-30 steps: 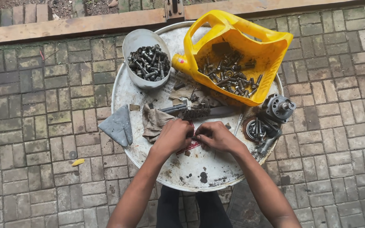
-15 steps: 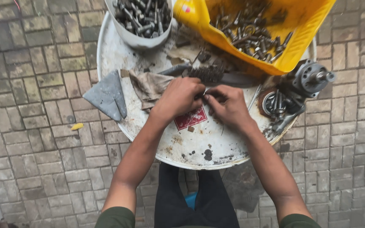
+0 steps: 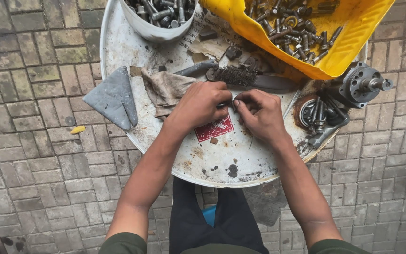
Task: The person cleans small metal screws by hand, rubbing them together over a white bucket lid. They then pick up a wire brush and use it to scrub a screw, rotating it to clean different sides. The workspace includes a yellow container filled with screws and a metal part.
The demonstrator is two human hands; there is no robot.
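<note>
While left hand (image 3: 202, 104) meets right hand (image 3: 258, 113), small metal part (image 3: 227, 104) pinched between.

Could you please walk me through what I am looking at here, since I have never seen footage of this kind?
There is no machine here: a person wears a camera on the head, so the single view looks straight down at their own two bare arms. The left hand and the right hand meet over a round white drum top that serves as a workbench, standing on brick paving. Together the fingertips pinch a small dark metal part; it is too small to identify. Just beyond the hands lies a wire brush. A crumpled rag sits to the left, and a grey sheet hangs over the rim. At the top, a white bowl and a yellow cut-open container both hold bolts and nuts. On the right lies a metal machine part with a shaft.
</note>
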